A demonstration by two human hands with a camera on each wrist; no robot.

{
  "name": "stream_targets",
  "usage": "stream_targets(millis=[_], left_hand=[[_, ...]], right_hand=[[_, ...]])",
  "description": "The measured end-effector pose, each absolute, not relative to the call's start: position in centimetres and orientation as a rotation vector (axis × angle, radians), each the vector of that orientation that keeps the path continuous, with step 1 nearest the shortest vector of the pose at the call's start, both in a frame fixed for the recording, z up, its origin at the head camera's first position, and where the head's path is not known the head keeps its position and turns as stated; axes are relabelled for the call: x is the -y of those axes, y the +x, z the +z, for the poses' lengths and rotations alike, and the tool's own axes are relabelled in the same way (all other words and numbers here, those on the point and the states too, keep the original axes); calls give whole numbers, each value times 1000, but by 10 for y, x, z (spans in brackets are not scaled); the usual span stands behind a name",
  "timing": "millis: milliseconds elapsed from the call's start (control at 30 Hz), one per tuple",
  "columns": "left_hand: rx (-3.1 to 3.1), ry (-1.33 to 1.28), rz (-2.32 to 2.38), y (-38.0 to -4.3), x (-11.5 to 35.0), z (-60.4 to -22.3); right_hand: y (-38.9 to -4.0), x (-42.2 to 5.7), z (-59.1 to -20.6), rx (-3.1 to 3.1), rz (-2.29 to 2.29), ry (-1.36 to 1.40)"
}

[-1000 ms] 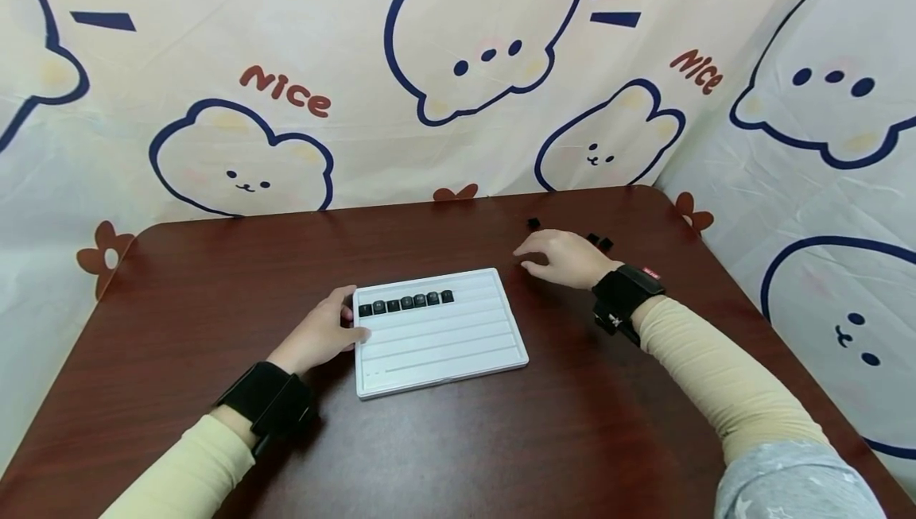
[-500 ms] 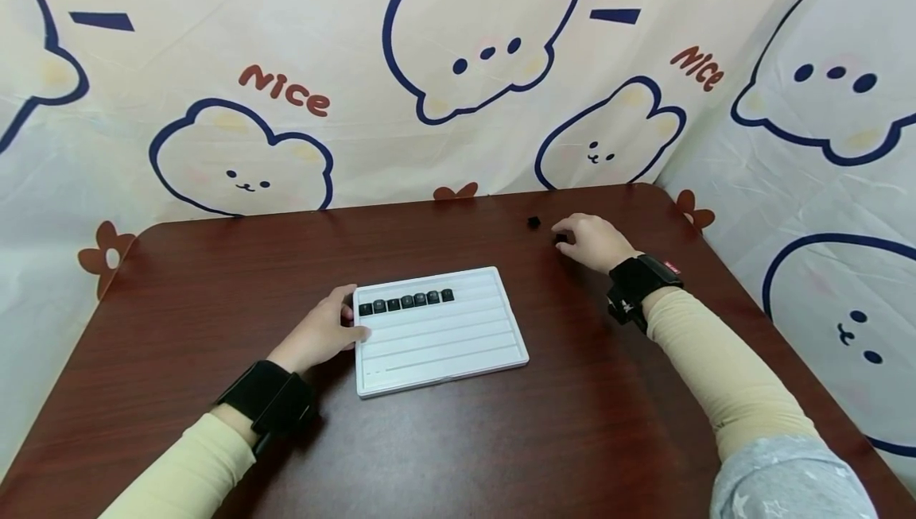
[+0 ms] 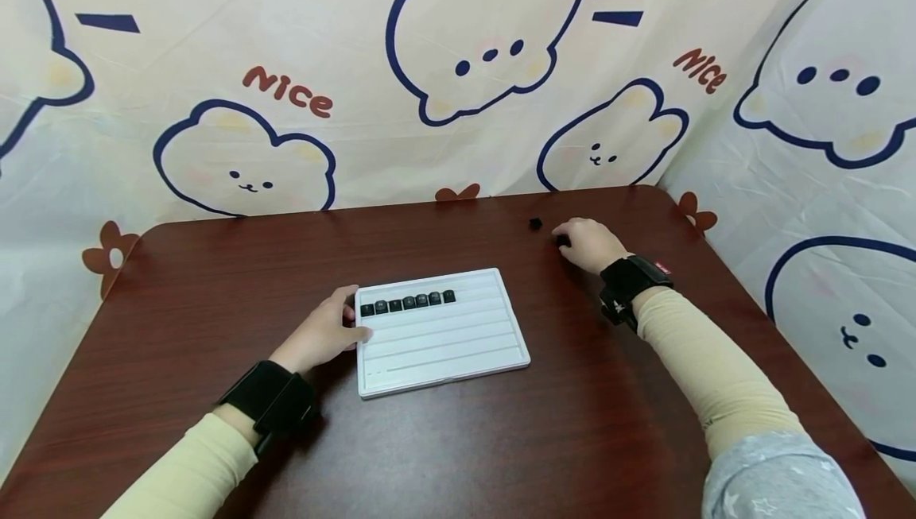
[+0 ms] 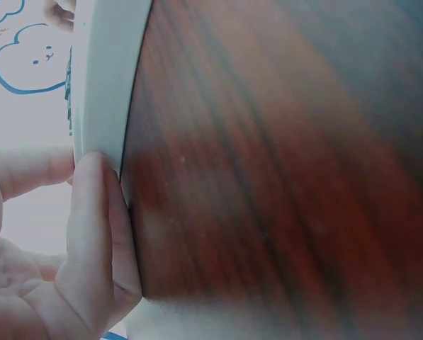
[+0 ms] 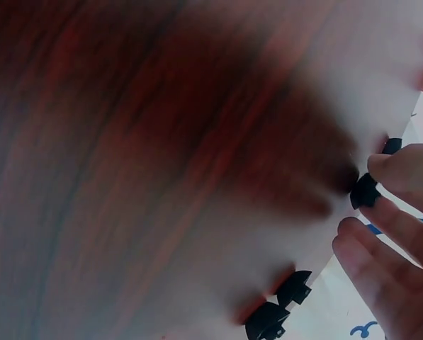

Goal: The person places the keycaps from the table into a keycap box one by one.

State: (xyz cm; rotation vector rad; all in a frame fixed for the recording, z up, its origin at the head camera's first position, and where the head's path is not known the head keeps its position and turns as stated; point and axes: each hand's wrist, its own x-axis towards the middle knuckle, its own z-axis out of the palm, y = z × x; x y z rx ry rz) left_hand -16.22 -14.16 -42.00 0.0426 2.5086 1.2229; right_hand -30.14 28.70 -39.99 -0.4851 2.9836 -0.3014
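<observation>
A white board with shallow ridged rows lies on the table, a line of several black keycaps along its top row. My left hand grips the board's left edge, thumb on top; the left wrist view shows its fingers at the board's pale side. Farther back on the right, my right hand pinches a black keycap between thumb and finger, low over the table. Beyond those fingertips sits another loose keycap. Two more keycaps show below the hand in the right wrist view, hidden in the head view.
The dark reddish-brown wooden table has rounded far corners. A white cloth with cartoon prints hangs behind it and along the right side. Both wrists wear black bands.
From just right of the board, my right hand has moved right and away to the loose keycaps, and its fingers have closed on one. My left hand and the board have stayed in place.
</observation>
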Motion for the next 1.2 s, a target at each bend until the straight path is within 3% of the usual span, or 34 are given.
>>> stream_targets(millis=[533, 1200], left_hand=[[-2510, 50, 1226, -163, 141, -420], [-2513, 60, 1216, -163, 142, -421]], right_hand=[[-303, -285, -401, -3012, -260, -499], [-293, -291, -400, -2981, -660, -446]])
